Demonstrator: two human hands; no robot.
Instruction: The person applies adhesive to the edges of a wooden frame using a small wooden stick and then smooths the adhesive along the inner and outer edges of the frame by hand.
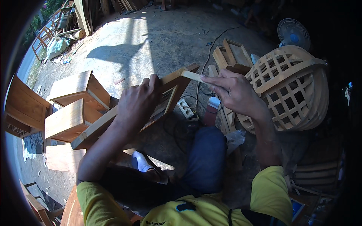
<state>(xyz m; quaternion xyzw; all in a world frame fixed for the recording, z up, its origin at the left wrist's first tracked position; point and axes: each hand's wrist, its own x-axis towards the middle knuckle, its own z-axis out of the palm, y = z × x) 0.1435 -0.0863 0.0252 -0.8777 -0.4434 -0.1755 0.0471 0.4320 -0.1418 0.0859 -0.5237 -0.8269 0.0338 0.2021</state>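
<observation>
A wooden frame panel [94, 130] with a paler inner border is tilted across the space before me, from lower left to upper right. My left hand [137, 98] is closed over its upper edge, knuckles up. In my right hand [237, 92] is a thin, pale, flat strip [191, 76], pinched between thumb and fingers. The strip's far end meets the panel's upper right corner. Whether the strip is wood or a folded abrasive sheet cannot be made out. My left forearm hides part of the panel's lower side.
Wooden box-shaped pieces [69, 118] stand close on the left. A white power strip [186, 109] and dark cables lie on the floor beyond my knee. At right are a curved wooden lattice piece [290, 90], small open wooden boxes [237, 54] and a fan [294, 32].
</observation>
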